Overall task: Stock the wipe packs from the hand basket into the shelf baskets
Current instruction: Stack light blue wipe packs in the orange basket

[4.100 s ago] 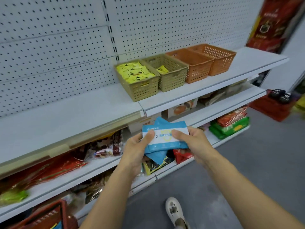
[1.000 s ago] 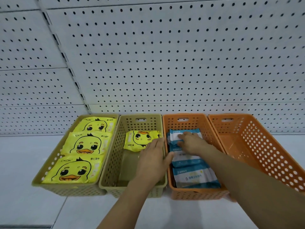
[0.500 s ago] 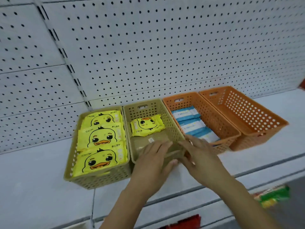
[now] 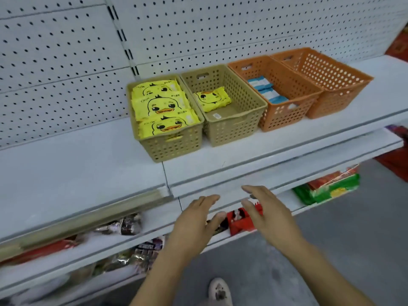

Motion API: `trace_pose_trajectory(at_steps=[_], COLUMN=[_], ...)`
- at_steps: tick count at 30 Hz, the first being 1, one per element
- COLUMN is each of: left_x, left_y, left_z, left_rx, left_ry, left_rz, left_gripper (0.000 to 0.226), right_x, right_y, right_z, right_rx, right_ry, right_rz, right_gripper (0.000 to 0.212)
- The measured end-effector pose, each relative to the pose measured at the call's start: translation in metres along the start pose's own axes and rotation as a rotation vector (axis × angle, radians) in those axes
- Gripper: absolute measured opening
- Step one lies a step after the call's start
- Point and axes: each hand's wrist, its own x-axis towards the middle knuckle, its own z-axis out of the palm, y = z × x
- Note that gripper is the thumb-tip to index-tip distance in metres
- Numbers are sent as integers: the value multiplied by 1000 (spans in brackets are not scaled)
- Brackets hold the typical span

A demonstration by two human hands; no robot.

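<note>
Four perforated baskets are shown side by side on the upper shelf (image 4: 287, 143), backed by a white pegboard wall (image 4: 198, 29). The leftmost tan basket (image 4: 172, 147) is filled with three large yellow duck-printed wipe packs (image 4: 161, 104), laid overlapping from back to front. In the second tan basket (image 4: 229, 133), set against the first, one smaller yellow duck pack (image 4: 210, 98) is seen lying toward the rear. The blue-and-white wipe packs (image 4: 265, 89) are located in the first orange basket (image 4: 284, 118), laid in a row along its left side. A second orange basket (image 4: 331, 104) is set just beside it at the right end of the row.

Both hands are held in the air below and in front of the shelf edge, well apart from the baskets. The left hand (image 4: 194, 226) is presented released, fingers straight and close together, palm turned to the right. The right hand (image 4: 271, 217) is likewise released, fingers extended and slightly spread, palm facing the left hand; nothing is grasped by either.

Between and behind the hands a red package (image 4: 240, 221) is visible on a lower shelf, with green packs (image 4: 326, 191) farther right. A light shoe (image 4: 219, 291) is seen on the grey floor (image 4: 331, 250).
</note>
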Motion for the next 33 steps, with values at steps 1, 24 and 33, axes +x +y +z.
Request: trace_pose_trajectory(at_steps=[1, 24, 33], left_x=[-15, -400, -509], left_y=[-5, -127, -269], left_z=[4, -12, -72], left_rx=[-2, -188, -310], left_ry=[-7, 19, 170], left_rz=[-29, -534, -773], left_gripper=[50, 47, 39], right_x=[-14, -269, -279], right_y=[-2, -156, -295], right_z=[7, 170, 306], right_rx=[-13, 46, 115], right_ry=[-21, -509, -659], right_rz=[2, -3, -109], right_gripper=[36, 29, 25])
